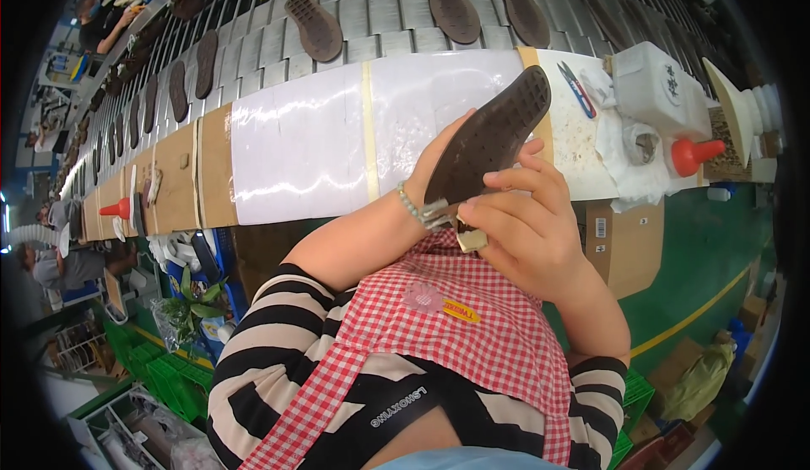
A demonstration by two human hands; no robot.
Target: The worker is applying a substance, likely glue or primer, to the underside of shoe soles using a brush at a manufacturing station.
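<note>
A dark brown shoe sole (491,137) is held up at a tilt over the near edge of the table, its gridded heel end pointing up and right. My left hand (440,143) grips it from behind; most of those fingers are hidden by the sole, and a beaded bracelet circles the wrist. In front of the sole's lower end, my right hand (527,217) pinches what looks like a small brush (437,214) with pale bristles and a thin brown handle. A small pale yellow block (472,240) shows under the same fingers; I cannot tell its kind.
More soles (314,28) lie on the metal slat conveyor (371,16) beyond the covered table (295,149). To the right are thread snips (577,90), a white plastic jug (658,90) and a red-capped nozzle (697,156). A cardboard box (624,246) stands below the table.
</note>
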